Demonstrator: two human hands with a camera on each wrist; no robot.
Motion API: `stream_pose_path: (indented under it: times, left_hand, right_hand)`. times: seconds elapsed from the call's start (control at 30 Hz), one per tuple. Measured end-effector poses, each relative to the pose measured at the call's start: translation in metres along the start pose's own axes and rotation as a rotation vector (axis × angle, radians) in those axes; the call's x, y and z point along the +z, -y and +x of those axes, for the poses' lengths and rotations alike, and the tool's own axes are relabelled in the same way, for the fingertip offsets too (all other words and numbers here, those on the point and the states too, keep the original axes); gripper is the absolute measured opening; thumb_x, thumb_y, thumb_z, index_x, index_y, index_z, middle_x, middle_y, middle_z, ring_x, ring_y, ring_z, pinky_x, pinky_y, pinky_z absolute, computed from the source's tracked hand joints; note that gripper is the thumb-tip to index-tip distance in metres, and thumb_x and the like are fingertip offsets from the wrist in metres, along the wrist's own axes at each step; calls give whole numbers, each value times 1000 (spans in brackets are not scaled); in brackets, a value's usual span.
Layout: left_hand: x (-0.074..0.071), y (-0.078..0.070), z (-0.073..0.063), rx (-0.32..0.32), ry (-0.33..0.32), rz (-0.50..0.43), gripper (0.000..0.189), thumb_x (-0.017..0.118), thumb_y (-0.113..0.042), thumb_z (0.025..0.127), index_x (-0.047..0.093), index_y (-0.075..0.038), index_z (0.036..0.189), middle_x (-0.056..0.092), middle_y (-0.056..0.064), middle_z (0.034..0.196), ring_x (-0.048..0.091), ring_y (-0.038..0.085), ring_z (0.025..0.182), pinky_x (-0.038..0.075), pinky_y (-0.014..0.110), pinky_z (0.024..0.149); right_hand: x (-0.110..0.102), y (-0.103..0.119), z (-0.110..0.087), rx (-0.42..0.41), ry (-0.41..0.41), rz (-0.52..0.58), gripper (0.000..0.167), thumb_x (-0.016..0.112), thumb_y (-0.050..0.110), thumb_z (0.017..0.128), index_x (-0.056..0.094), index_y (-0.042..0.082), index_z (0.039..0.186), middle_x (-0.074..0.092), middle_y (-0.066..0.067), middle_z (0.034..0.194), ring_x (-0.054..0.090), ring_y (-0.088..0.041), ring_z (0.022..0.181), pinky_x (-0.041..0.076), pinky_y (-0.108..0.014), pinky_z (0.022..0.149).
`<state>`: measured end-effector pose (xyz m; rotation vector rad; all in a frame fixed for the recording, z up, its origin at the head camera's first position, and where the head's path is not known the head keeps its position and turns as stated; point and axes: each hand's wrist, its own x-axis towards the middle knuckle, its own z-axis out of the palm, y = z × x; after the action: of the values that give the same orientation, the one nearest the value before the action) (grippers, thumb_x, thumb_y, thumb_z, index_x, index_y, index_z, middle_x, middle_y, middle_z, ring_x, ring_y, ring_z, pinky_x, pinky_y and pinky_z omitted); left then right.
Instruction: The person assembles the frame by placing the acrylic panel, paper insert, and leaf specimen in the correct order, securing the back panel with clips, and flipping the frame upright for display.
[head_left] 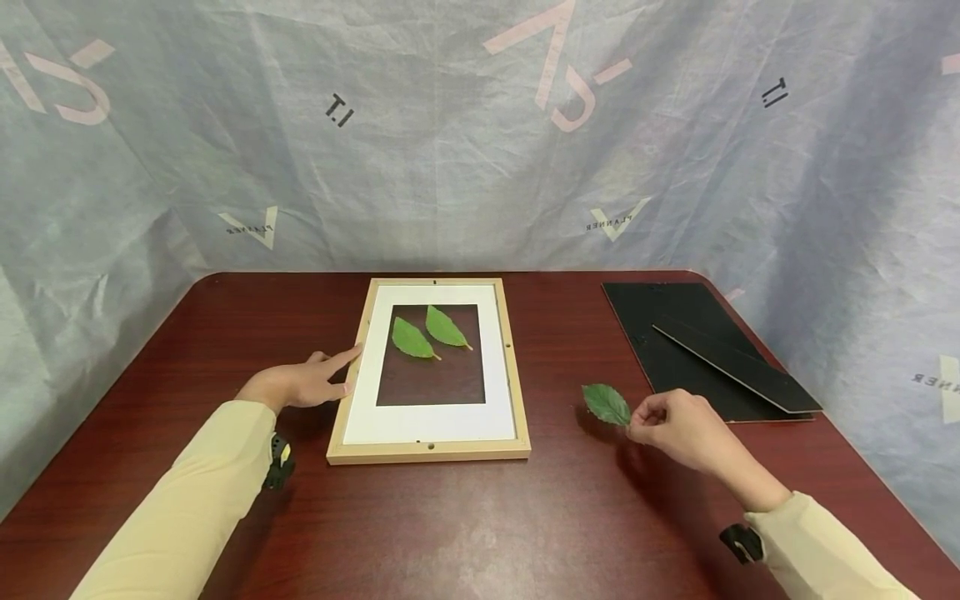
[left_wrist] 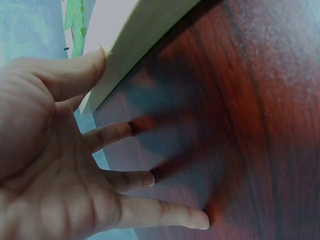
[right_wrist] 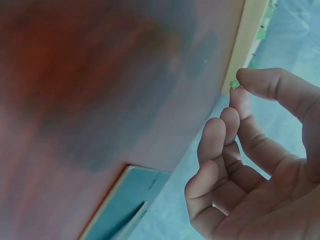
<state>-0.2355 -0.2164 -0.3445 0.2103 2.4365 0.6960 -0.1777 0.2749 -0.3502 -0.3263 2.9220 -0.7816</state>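
A light wooden picture frame point(head_left: 429, 456) with a white mat point(head_left: 435, 425) lies on the table, two green leaves point(head_left: 412, 337) in the upper part of its window. My left hand point(head_left: 303, 383) touches the frame's left edge with fingers spread; in the left wrist view the thumb point(left_wrist: 82, 75) meets the wooden side. Off to the right of the frame, my right hand point(head_left: 686, 429) pinches a darker green leaf point(head_left: 606, 404) by its stem end, between thumb and index finger, above the table. In the right wrist view only the stem tip point(right_wrist: 234, 84) shows between the fingertips.
A black backing board point(head_left: 667, 304) lies at the table's right side, its stand flap point(head_left: 738, 367) raised at an angle. The dark red wooden table point(head_left: 450, 525) ends at a hanging grey cloth point(head_left: 450, 167) behind and at both sides.
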Motion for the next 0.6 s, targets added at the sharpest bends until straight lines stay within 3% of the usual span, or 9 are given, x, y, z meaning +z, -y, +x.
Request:
stream_pose_path:
  times: [0.37,0.6]
  left_hand:
    - [-1,-1,-1,-2,6,-6,74,49,-22,109,0,-7,163,-7,45,154,2,64,144,18,72,111]
    - [0,-1,-2,1,-2,-5,74,50,-22,109,1,-6,162,-6,46,154,2,64,144,18,73,111]
  right_hand:
    - [-2,30,29,-61,-27,37,11,67,12,89,73,11,80,64,1,70,46,-14,61,38,-33,61]
    - [5,47,46,-82,-39,54,12,64,11,87,73,10,79,60,5,66,43,-12,58,36,-32,59]
